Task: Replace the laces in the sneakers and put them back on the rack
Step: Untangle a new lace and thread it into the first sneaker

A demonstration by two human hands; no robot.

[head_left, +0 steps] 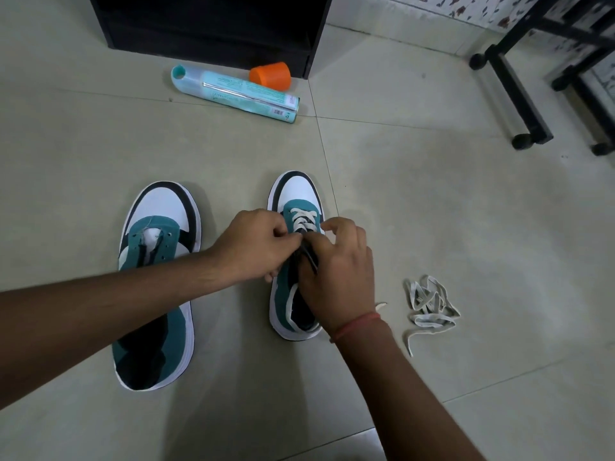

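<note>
Two teal, white and black sneakers stand on the tiled floor, toes pointing away from me. The left sneaker point(159, 247) has bare eyelets and my left forearm crosses over it. The right sneaker point(297, 207) has a white lace point(303, 220) crossed through its front eyelets. Both hands meet over its tongue. My left hand point(256, 242) pinches the lace from the left side. My right hand point(336, 271) pinches the lace from the right and covers the rear of the shoe. A loose pile of white lace point(429, 306) lies on the floor to the right.
A teal spray can point(233, 93) lies on its side with an orange cap point(270, 74) beside it, in front of a black shoe rack point(213, 24). A black metal frame on feet point(522, 94) stands at the far right.
</note>
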